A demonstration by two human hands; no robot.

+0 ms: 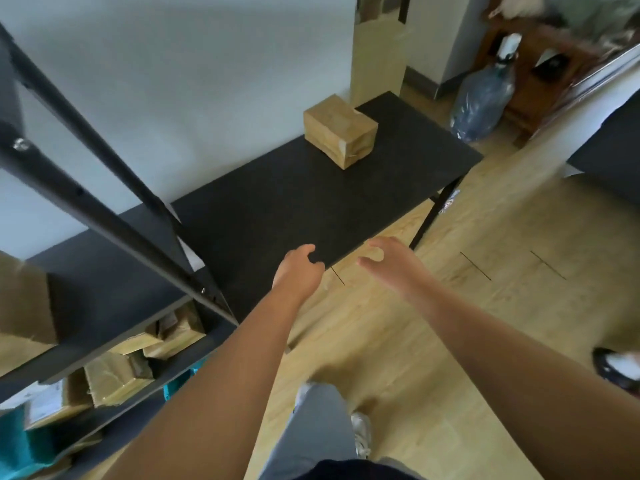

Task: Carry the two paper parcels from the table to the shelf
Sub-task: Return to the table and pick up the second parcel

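One brown paper parcel (341,129) stands on the far end of the black table (277,209), close to the wall. A second brown parcel (24,299) sits on the black metal shelf (104,299) at the left edge, partly cut off. My left hand (299,270) hovers over the table's near corner, fingers curled with nothing in them. My right hand (388,261) is beside it over the floor, fingers apart and empty. Both hands are well short of the parcel on the table.
The shelf's slanted black posts (86,161) cross the left side. Lower shelf levels hold several taped parcels (117,375). A large blue water bottle (485,98) and wooden furniture (533,74) stand beyond the table. Wood floor (467,323) stretches right; a shoe (620,368) shows at the right edge.
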